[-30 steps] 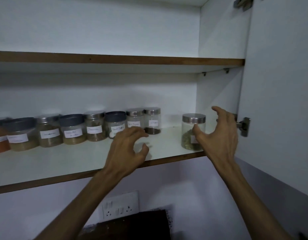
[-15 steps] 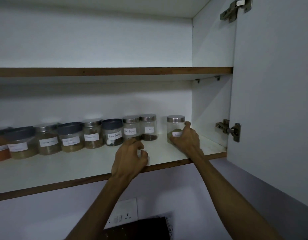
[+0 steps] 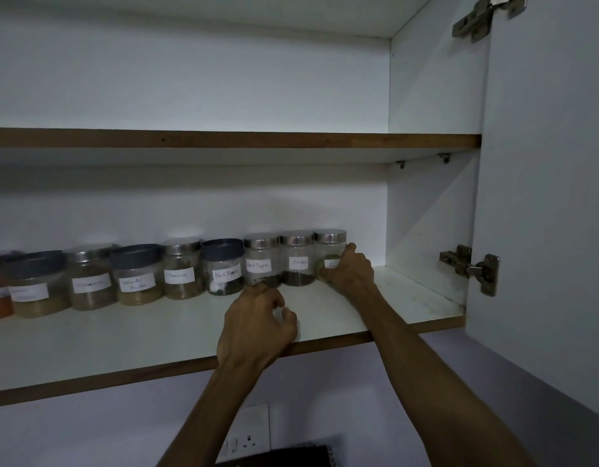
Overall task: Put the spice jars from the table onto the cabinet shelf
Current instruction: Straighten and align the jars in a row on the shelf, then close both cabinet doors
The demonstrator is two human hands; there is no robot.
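Note:
A row of labelled spice jars stands along the back of the lower cabinet shelf [image 3: 129,335]. At its right end is a clear jar with a silver lid [image 3: 329,246], touching the Cloves jar [image 3: 298,261]. My right hand [image 3: 350,271] grips this end jar, fingers curled round its right side and front, covering part of its label. My left hand [image 3: 256,326] hovers over the shelf's front part, just before a Black Pepper jar [image 3: 261,264], fingers loosely curled and holding nothing.
The cabinet door [image 3: 544,197] stands open at the right, with a metal hinge [image 3: 473,267] beside the shelf's right end. An upper shelf [image 3: 224,139] runs overhead. Bare shelf lies right of the jar row. A wall socket [image 3: 249,436] sits below.
My right hand has pushed the silver-lidded jar back and left, from near the shelf's front edge into the row beside the Cloves jar. My left hand has stayed near the shelf's front.

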